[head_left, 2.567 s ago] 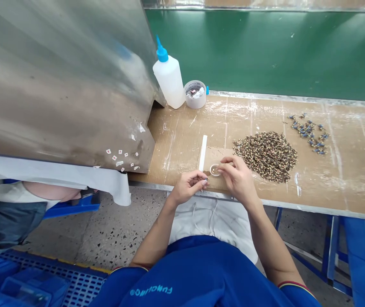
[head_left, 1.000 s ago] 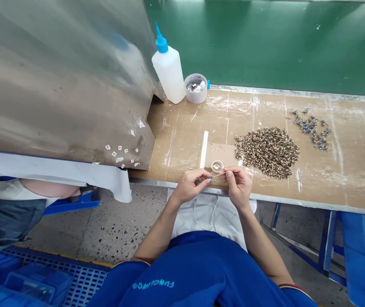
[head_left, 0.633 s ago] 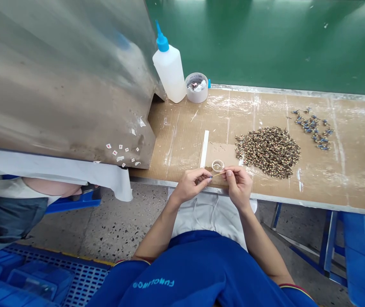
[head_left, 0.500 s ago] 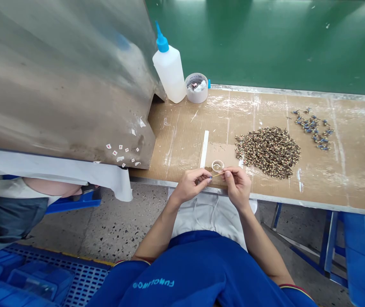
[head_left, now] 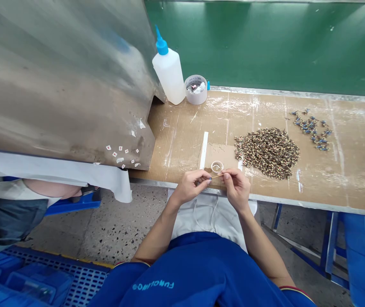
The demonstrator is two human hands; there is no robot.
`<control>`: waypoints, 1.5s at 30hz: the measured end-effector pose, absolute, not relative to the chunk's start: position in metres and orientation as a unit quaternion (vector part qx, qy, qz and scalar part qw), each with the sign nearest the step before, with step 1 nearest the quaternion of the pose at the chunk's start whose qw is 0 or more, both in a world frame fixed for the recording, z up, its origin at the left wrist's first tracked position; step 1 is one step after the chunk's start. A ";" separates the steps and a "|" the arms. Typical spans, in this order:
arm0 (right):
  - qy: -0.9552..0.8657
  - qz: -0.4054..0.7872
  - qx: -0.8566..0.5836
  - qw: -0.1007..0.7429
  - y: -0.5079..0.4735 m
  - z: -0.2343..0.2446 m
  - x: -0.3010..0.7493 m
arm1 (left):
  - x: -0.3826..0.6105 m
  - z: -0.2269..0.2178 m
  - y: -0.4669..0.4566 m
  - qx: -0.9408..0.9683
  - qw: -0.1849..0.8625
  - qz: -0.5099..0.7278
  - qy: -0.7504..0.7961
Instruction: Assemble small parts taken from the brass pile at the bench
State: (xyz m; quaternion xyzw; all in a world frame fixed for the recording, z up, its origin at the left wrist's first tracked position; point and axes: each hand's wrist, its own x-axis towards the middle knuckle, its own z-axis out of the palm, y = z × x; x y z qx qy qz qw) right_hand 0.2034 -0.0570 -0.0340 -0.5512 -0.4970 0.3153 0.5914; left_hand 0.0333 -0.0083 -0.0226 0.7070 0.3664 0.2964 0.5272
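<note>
My left hand [head_left: 190,186] and my right hand [head_left: 236,189] rest at the front edge of the cardboard-covered bench [head_left: 345,170]. Between their fingertips they pinch a thin tan wire-like piece [head_left: 218,175] with a small blue end at the left fingers. Just beyond it, a small clear ring [head_left: 217,166] lies on a cardboard square [head_left: 223,153], close to but apart from my fingers. A white strip [head_left: 204,150] lies left of the square. To the right are a speckled brown heap of small parts [head_left: 267,153] and a scatter of small blue parts [head_left: 310,130].
A white glue bottle with a blue nozzle [head_left: 168,70] and a round tub of scraps [head_left: 196,89] stand at the bench's back. A large metal sheet [head_left: 57,85] with stuck-on labels looms left. A co-worker's side [head_left: 9,213] and blue crates [head_left: 38,281] sit below left.
My hands have moved off the clear ring and now hold the thin piece between them, with the ring uncovered. The view has shifted slightly.
</note>
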 end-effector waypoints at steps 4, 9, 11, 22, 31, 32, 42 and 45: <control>-0.507 0.311 -0.547 0.589 -0.056 -0.034 0.203 | 0.033 -0.022 -0.008 0.714 0.520 0.298 0.362; -0.509 0.298 -0.566 0.576 -0.056 -0.034 0.202 | 0.034 -0.021 -0.009 0.716 0.514 0.297 0.367; -0.513 0.294 -0.560 0.580 -0.055 -0.034 0.201 | 0.034 -0.021 -0.009 0.717 0.514 0.297 0.366; -0.520 0.296 -0.561 0.572 -0.055 -0.032 0.201 | 0.035 -0.020 -0.009 0.711 0.521 0.292 0.371; -0.525 0.292 -0.549 0.581 -0.053 -0.032 0.201 | 0.035 -0.021 -0.008 0.711 0.519 0.294 0.372; -0.525 0.287 -0.551 0.582 -0.053 -0.032 0.201 | 0.035 -0.021 -0.008 0.710 0.521 0.294 0.371; -0.540 0.274 -0.530 0.594 -0.053 -0.031 0.201 | 0.034 -0.021 -0.007 0.716 0.522 0.281 0.369; -0.542 0.262 -0.542 0.587 -0.053 -0.030 0.201 | 0.034 -0.021 -0.007 0.722 0.517 0.280 0.364</control>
